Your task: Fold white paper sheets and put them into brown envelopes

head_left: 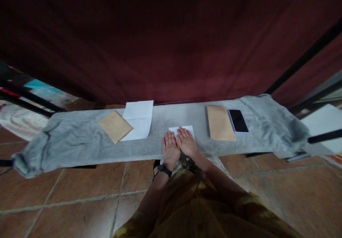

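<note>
Both my hands lie flat near the front edge of a narrow surface covered with a grey cloth. Under them is a small white sheet of paper, which looks folded; its far edge shows past my fingers. My left hand, a dark band on its wrist, rests with fingers stretched out at the paper's left side. Close beside it, my right hand presses flat on the paper, fingers extended. The hands cover most of the paper.
To the left, a brown envelope overlaps a larger creased white sheet. On the right are brown envelopes, apparently stacked, and a phone with a dark screen. A dark red curtain hangs behind; black bars stand at the sides.
</note>
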The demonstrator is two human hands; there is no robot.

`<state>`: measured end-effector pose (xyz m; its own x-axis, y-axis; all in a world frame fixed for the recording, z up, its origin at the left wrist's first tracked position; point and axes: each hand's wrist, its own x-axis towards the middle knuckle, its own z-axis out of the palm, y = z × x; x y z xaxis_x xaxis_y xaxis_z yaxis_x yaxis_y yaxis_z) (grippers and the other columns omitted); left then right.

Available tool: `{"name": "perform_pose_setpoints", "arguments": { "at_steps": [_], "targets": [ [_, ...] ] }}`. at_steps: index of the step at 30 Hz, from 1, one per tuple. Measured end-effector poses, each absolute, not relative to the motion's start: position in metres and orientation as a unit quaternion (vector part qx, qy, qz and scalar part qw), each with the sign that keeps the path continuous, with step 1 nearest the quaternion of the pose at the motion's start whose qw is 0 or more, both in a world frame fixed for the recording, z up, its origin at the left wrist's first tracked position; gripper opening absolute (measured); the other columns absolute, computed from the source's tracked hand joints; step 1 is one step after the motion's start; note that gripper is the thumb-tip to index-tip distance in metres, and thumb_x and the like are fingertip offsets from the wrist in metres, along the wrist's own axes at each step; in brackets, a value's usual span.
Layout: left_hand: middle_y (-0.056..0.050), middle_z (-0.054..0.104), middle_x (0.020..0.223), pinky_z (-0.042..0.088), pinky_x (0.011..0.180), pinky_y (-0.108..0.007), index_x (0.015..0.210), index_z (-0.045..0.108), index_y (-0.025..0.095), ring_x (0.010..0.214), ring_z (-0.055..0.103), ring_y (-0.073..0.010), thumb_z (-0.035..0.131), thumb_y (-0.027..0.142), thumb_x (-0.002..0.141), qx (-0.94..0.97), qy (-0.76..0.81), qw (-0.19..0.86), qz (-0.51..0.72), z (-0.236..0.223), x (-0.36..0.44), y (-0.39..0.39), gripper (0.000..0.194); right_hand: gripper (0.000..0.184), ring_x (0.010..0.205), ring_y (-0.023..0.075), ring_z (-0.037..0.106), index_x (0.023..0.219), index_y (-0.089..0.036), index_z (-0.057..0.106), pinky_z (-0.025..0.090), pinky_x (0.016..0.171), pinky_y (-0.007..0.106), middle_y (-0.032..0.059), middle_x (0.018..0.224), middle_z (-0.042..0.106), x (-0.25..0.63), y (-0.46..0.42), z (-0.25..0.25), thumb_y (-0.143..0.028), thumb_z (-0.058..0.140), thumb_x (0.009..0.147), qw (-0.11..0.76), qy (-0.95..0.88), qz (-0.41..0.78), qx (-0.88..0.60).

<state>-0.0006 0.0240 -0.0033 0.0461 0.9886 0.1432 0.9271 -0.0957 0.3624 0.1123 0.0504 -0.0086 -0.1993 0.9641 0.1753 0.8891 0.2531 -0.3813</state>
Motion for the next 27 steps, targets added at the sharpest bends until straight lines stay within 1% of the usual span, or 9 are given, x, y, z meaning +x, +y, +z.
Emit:
{"name": "perform_pose_setpoints", "arguments": {
  "at_steps": [2,6,9,11,13,15,18,23,27],
  "targets": [
    [-0.016,0.034,0.164,0.020,0.126,-0.053,0.156,0.038,0.011,0.155,0.025,-0.0278,0.032,0.023,0.100,0.715,0.669,0.090,0.182,-0.003,-0.001,0.024,0.057,0.052,0.149,0.0247,0.039,0.150,-0.012,0.050,0.026,0.124,0.047,0.0132,0.158,0.044,0.114,0.050,-0.014,-0.033,0.029,0.107,0.193,-0.765,0.090,-0.608],
    [-0.015,0.039,0.161,0.017,0.127,-0.054,0.154,0.042,0.013,0.154,0.029,-0.0282,0.035,0.029,0.101,0.716,0.660,0.106,0.202,-0.001,-0.005,0.029,0.056,0.051,0.149,0.0268,0.039,0.151,-0.014,0.048,0.027,0.123,0.052,0.0142,0.159,0.043,0.125,0.049,-0.020,-0.033,0.032,0.107,0.210,-0.752,0.066,-0.621],
    [-0.012,0.043,0.160,0.015,0.128,-0.053,0.153,0.045,0.017,0.154,0.027,-0.0261,0.033,0.030,0.101,0.736,0.629,0.124,0.219,0.001,-0.005,0.039,0.054,0.050,0.148,0.0282,0.040,0.152,-0.016,0.048,0.028,0.122,0.054,0.0144,0.159,0.043,0.131,0.048,-0.022,-0.031,0.035,0.106,0.218,-0.749,0.048,-0.624],
    [-0.013,0.041,0.161,0.014,0.128,-0.051,0.152,0.046,0.015,0.155,0.025,-0.0260,0.033,0.030,0.101,0.749,0.612,0.139,0.212,0.002,-0.001,0.047,0.055,0.049,0.148,0.0285,0.040,0.151,-0.015,0.049,0.027,0.122,0.053,0.0144,0.159,0.042,0.132,0.048,-0.021,-0.026,0.035,0.105,0.206,-0.750,0.039,-0.627],
    [-0.016,0.038,0.162,0.014,0.128,-0.052,0.152,0.045,0.011,0.156,0.023,-0.0284,0.033,0.033,0.102,0.753,0.611,0.149,0.194,0.003,0.003,0.054,0.057,0.050,0.148,0.0284,0.039,0.150,-0.013,0.050,0.027,0.122,0.051,0.0141,0.160,0.041,0.132,0.048,-0.021,-0.022,0.034,0.104,0.192,-0.752,0.033,-0.630],
    [-0.017,0.035,0.163,0.014,0.127,-0.053,0.153,0.044,0.010,0.156,0.023,-0.0297,0.033,0.037,0.102,0.750,0.618,0.151,0.181,0.002,0.005,0.058,0.058,0.050,0.149,0.0280,0.038,0.151,-0.013,0.048,0.026,0.123,0.051,0.0138,0.161,0.040,0.132,0.047,-0.021,-0.021,0.035,0.103,0.186,-0.753,0.032,-0.630],
    [-0.015,0.034,0.164,0.013,0.127,-0.052,0.156,0.040,0.014,0.156,0.024,-0.0277,0.032,0.039,0.103,0.746,0.626,0.141,0.180,0.000,0.005,0.060,0.059,0.050,0.149,0.0285,0.038,0.151,-0.013,0.048,0.026,0.123,0.051,0.0141,0.161,0.040,0.131,0.047,-0.022,-0.023,0.035,0.104,0.188,-0.751,0.032,-0.632],
    [-0.016,0.033,0.164,0.013,0.128,-0.051,0.157,0.036,0.012,0.155,0.025,-0.0279,0.034,0.041,0.103,0.737,0.640,0.121,0.181,-0.004,-0.004,0.059,0.061,0.051,0.149,0.0316,0.038,0.150,-0.009,0.048,0.026,0.122,0.052,0.0176,0.159,0.042,0.130,0.047,-0.025,-0.030,0.038,0.105,0.209,-0.736,0.020,-0.644],
    [-0.015,0.034,0.164,0.015,0.128,-0.050,0.158,0.035,0.012,0.154,0.028,-0.0283,0.034,0.043,0.103,0.739,0.648,0.089,0.164,-0.007,-0.011,0.057,0.063,0.052,0.147,0.0317,0.039,0.151,-0.008,0.047,0.026,0.122,0.051,0.0189,0.159,0.042,0.131,0.047,-0.026,-0.033,0.040,0.105,0.209,-0.734,0.013,-0.646]
  ]
}}
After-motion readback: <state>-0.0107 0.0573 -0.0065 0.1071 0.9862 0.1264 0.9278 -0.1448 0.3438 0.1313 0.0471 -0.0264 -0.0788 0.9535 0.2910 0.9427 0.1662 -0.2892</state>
